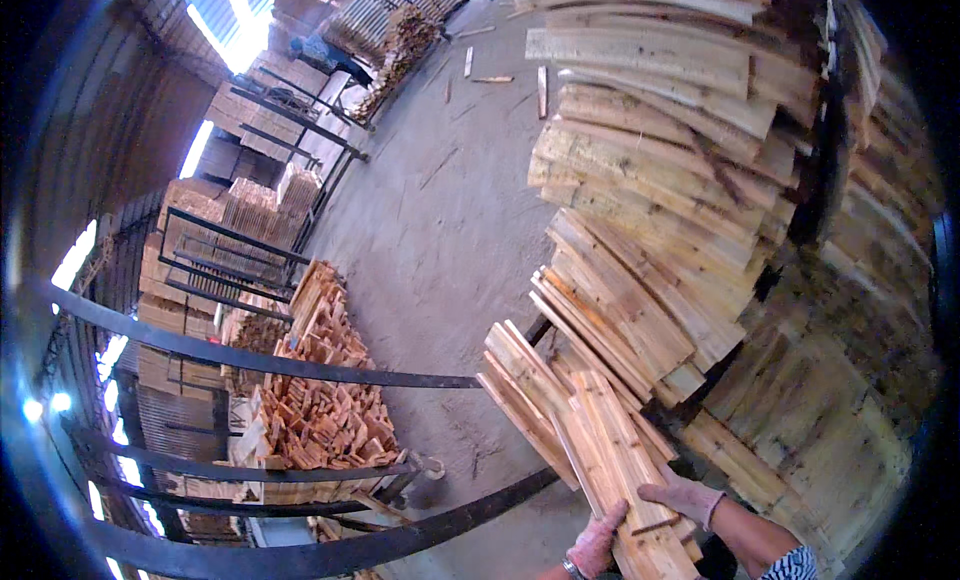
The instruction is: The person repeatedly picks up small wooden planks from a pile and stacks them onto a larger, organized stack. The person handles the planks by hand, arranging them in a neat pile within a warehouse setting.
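Observation:
Both my hands wear pinkish gloves and are closed on a small bundle of light wooden planks [612, 435] at the lower right. My left hand [598, 542] grips the bundle's left edge, with the thumb lying on top. On the other side, my right hand [686, 496] clasps the right edge, its fingers partly hidden behind the wood. The planks slant away from me, and their far ends lie among other boards. Just beyond them is a pile of narrow boards [620, 295], leaning over one another.
Long overlapping boards [650, 170] line the right side. A dark metal frame [300, 550] curves across the lower left. Behind it lies a heap of short wood offcuts [325, 420]. Stacked lumber and black racks [235, 250] stand along the left wall. Another person [330, 58] bends at the far left.

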A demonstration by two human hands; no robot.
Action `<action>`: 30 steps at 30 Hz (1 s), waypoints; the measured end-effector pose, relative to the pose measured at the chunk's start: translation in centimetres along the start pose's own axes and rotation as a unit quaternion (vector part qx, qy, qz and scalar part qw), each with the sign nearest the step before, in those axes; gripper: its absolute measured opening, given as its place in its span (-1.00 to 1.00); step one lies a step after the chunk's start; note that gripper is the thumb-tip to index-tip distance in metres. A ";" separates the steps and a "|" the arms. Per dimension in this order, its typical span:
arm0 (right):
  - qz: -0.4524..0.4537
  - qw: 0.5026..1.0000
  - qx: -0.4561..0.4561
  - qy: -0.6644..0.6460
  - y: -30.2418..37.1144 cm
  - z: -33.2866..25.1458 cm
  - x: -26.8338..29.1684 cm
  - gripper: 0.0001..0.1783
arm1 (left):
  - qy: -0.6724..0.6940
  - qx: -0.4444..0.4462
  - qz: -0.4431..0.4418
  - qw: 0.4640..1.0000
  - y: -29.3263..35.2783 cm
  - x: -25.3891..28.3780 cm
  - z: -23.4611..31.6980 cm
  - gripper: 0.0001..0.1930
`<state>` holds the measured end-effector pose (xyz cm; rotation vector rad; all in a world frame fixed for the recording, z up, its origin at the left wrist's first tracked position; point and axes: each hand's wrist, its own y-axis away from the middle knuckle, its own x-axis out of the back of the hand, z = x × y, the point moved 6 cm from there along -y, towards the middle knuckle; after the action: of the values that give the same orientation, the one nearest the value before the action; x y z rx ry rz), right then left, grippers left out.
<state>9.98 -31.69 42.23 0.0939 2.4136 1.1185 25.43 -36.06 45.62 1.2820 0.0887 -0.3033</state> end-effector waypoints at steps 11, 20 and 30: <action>0.048 0.958 -0.201 -0.197 25.1 2.6 -3.3 0.00 | 0.026 0.079 -0.115 0.990 19.3 -9.2 -6.5 -0.40; 0.193 0.970 -0.095 -0.117 33.0 8.4 -0.8 0.03 | -0.419 0.226 -0.076 0.876 17.8 -9.2 -12.0 -0.04; 0.295 0.923 -0.014 -0.248 39.8 12.3 9.8 -0.12 | -0.299 0.324 -0.317 0.840 13.1 -24.9 -21.3 -0.30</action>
<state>1.50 5.90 60.89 1.0234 1.9413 1.1856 7.33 -8.20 57.47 1.7413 -0.1444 -1.3913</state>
